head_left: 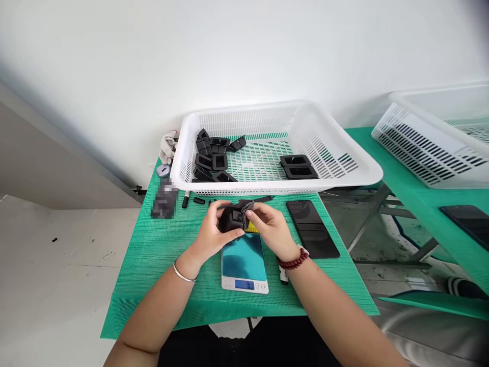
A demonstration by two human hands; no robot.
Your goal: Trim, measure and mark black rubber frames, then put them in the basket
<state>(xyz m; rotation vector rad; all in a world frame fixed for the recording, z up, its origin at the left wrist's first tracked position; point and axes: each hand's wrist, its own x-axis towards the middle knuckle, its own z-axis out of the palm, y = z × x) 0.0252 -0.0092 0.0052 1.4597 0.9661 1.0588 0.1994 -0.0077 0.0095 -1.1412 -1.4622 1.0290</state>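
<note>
My left hand (210,233) grips a black molded plastic part (229,219), fingers behind it and thumb along its lower edge. On the part's right side, the fingers of my right hand (273,227) pinch a crumpled dark grey piece (246,208), perhaps cloth, against the edge. Both hands are just above the far end of a small digital scale (244,260) with a shiny blue-green plate. Its display shows what looks like zero. Something yellow (252,227) with dark marks, like a tape measure, peeks out between the hands.
A white plastic basket (275,186) behind the hands contains several black parts (219,162) at left and two frames (298,167) at right. A black phone (313,228) and a marker (283,275) are at right. A cloth glove (168,147) lies left; another basket (431,148) stands far right.
</note>
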